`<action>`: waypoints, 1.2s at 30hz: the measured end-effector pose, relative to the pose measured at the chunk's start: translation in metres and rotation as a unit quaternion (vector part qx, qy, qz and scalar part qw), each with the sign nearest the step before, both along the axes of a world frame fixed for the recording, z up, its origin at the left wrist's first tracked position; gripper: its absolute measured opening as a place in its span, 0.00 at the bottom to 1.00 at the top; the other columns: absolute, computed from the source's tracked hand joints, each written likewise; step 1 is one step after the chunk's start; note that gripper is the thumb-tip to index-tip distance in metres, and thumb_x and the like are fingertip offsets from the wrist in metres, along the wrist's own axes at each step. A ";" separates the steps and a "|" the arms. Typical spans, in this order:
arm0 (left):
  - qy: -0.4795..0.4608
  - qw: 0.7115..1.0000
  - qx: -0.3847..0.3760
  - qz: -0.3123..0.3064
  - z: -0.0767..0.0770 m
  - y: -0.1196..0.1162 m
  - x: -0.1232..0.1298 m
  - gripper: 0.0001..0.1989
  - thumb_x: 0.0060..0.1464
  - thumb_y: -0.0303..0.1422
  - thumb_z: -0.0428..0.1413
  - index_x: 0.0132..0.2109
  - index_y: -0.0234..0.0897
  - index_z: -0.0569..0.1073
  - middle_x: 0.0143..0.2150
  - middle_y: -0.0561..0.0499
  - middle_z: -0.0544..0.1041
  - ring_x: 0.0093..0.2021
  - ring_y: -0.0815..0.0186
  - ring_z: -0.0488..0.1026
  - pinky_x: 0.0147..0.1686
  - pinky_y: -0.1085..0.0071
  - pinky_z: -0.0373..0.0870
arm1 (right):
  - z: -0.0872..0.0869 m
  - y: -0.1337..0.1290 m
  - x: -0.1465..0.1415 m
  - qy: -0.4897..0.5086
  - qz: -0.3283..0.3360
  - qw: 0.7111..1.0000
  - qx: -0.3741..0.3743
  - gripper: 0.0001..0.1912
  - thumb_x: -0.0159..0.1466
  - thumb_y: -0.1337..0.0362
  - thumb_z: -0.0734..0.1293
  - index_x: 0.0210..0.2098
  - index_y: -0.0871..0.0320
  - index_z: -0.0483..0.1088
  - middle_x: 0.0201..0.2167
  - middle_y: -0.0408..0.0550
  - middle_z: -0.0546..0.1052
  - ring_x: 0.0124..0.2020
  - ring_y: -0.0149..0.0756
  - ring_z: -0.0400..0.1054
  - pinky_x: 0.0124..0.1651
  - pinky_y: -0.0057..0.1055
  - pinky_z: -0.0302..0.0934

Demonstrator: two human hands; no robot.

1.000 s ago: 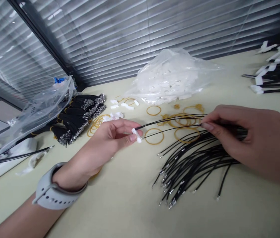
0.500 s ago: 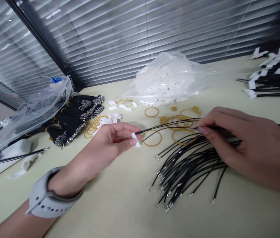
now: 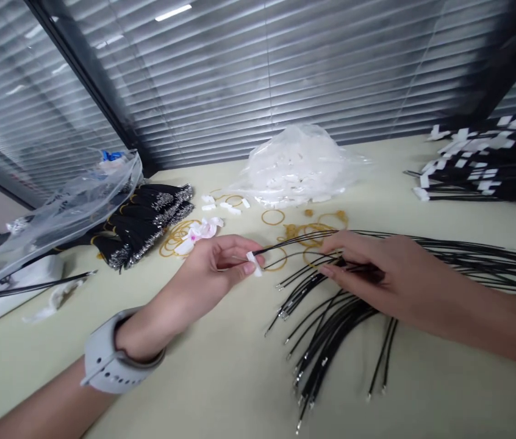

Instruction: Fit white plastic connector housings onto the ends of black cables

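Between the left fingers (image 3: 238, 273) sits a white connector (image 3: 254, 263); wires (image 3: 269, 247) extend right.

The white connector (image 3: 254, 263) in the left hand (image 3: 207, 268) looks like matt plastic. Just beside the right hand (image 3: 386, 268), smooth plastic-coated wires (image 3: 338, 329) end in shiny metal tips (image 3: 324, 362). Beyond both grips sits a glossy, creased plastic bag (image 3: 301, 164).

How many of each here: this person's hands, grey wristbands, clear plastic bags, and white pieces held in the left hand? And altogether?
Hands: 2 (left hand, right hand)
Grey wristband: 1
Clear plastic bags: 2 (left bag, middle bag)
Held white piece: 1
Total: 6
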State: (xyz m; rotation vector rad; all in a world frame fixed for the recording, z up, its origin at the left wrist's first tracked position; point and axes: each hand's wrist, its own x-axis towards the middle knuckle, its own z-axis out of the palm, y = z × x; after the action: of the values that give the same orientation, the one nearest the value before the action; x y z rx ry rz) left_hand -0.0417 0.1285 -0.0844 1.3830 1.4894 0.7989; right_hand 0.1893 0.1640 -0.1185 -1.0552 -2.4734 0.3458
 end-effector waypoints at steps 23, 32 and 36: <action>-0.041 0.998 -0.029 -0.036 -0.010 -0.018 0.033 0.14 0.47 0.31 0.56 0.42 0.31 0.72 0.32 0.48 0.77 0.32 0.72 0.72 0.29 0.79 0.68 | -0.012 -0.014 -0.022 -0.004 0.146 0.986 0.084 0.13 0.66 0.65 0.52 0.29 0.60 0.62 0.22 0.40 0.66 0.24 0.24 0.57 0.28 0.24 0.46; -0.063 0.998 -0.008 -0.021 -0.011 -0.021 0.040 0.10 0.46 0.26 0.56 0.39 0.32 0.75 0.28 0.52 0.76 0.27 0.76 0.70 0.27 0.84 0.66 | -0.012 -0.013 -0.022 0.009 0.188 0.975 0.114 0.08 0.60 0.74 0.54 0.28 0.60 0.61 0.22 0.40 0.64 0.22 0.25 0.53 0.26 0.25 0.42; -0.048 0.999 -0.025 -0.006 -0.009 -0.023 0.042 0.11 0.45 0.25 0.56 0.39 0.31 0.74 0.28 0.51 0.76 0.27 0.76 0.69 0.27 0.83 0.66 | -0.013 -0.014 -0.020 0.023 0.211 0.970 0.120 0.10 0.59 0.75 0.53 0.28 0.61 0.63 0.22 0.42 0.64 0.23 0.25 0.54 0.26 0.24 0.42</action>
State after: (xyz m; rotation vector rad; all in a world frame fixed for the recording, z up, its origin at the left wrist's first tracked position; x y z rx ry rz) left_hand 0.0006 0.1053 -0.0937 1.2969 1.4173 0.8040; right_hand 0.1690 0.1501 -0.1318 -0.4152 -2.6041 0.1852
